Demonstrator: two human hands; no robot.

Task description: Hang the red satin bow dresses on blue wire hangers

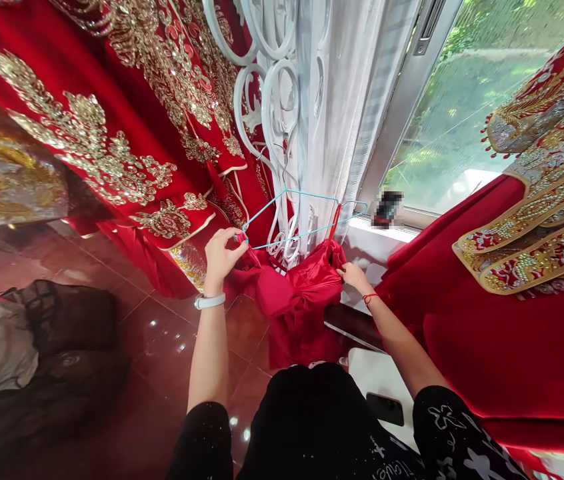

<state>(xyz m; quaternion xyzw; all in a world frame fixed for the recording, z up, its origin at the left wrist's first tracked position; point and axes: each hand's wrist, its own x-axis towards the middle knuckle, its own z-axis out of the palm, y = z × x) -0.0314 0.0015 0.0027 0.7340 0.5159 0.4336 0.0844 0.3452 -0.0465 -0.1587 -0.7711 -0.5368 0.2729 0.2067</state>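
1. We stand before a red dress (277, 293), which is below a pale blue hanger (307, 193), between the gowns and the window (457, 127).
2. Our left hand (219, 257) is raised at the hanger's left end; its fingers (241, 251) pinch the left strap (253, 256) of the dress.
3. Our right hand (355, 275) is lower, at the right side of the dress; its fingers (346, 269) grasp the edge of the cloth.
4. The right strap (335, 223) runs up from the dress to the hanger's right part.
5. The hanger's hook (285, 160) is up by the white scrollwork (282, 87); we cannot tell what it catches on.
6. To our left are red gowns (107, 160) with gold trim, and to our right another red gown (507, 347).
7. A phone (385, 409) lies on a white stool (369, 370) near our right arm, and a small blurred thing (387, 209) is on the window sill.
8. Tiles (162, 333) cover the floor below.
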